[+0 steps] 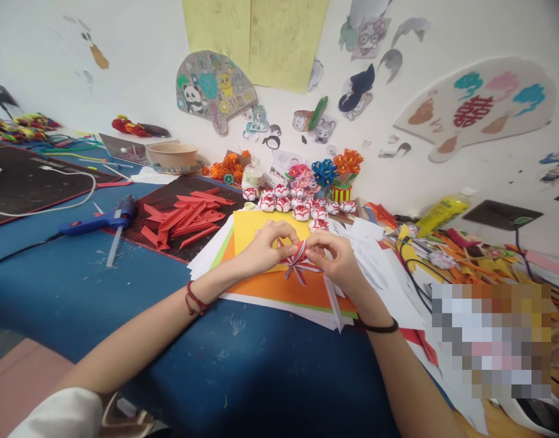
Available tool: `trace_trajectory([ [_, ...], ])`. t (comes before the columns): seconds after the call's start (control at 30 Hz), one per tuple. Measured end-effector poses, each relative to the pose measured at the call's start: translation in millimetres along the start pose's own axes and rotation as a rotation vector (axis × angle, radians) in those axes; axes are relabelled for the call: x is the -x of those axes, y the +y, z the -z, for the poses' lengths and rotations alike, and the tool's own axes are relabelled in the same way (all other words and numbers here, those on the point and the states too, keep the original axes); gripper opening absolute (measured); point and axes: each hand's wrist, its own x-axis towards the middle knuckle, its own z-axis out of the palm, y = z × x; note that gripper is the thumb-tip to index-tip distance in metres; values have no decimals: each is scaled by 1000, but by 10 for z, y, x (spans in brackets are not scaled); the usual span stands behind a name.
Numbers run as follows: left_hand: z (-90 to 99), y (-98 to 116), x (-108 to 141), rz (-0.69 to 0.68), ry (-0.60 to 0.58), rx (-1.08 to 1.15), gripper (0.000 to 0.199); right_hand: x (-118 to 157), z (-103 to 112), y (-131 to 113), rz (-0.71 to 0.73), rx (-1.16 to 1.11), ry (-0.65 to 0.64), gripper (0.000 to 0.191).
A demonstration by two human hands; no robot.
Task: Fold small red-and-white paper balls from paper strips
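Note:
Between my two hands is a red and white folded-paper flower (296,266), its striped strips spreading out like a star. My left hand (270,246) pinches its upper left part between thumb and finger. On the other side my right hand (333,258) pinches a folded strip near the top. Beneath the hands lie sheets of orange paper (261,293) and yellow paper (249,228) on a stack of white sheets. A white folded strip (334,304) rests below my right hand. Several finished red and white paper flowers (301,212) stand just behind.
A blue glue gun (99,222) lies at left beside a pile of red folded paper strips (185,216). Orange, blue and pink craft flowers (325,173) stand by the wall. At right are a yellow bottle (444,213), paper scraps and a black cable (409,267).

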Motion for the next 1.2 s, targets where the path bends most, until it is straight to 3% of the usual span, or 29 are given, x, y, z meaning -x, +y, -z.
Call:
trace_trajectory([
  [0.13,19,29,-23,35,4,144,8,-6,19,3,14,78,17,13],
  [0.23,13,36,-34,-19,131,79,10,-14,34,2,-48,78,82,14],
  [0.37,2,30,-21,-91,228,-24,12,-23,50,-34,-141,-1,25,19],
  [0.8,-75,-17,4,-99,274,-121,11,-3,-78,58,-177,26,131,17],
  [1.03,-120,-27,-6,-115,252,-54,8,10,-129,56,-48,15,190,8],
  [1.2,-120,-41,-9,-79,234,-79,10,6,-187,93,-32,183,215,12],
])
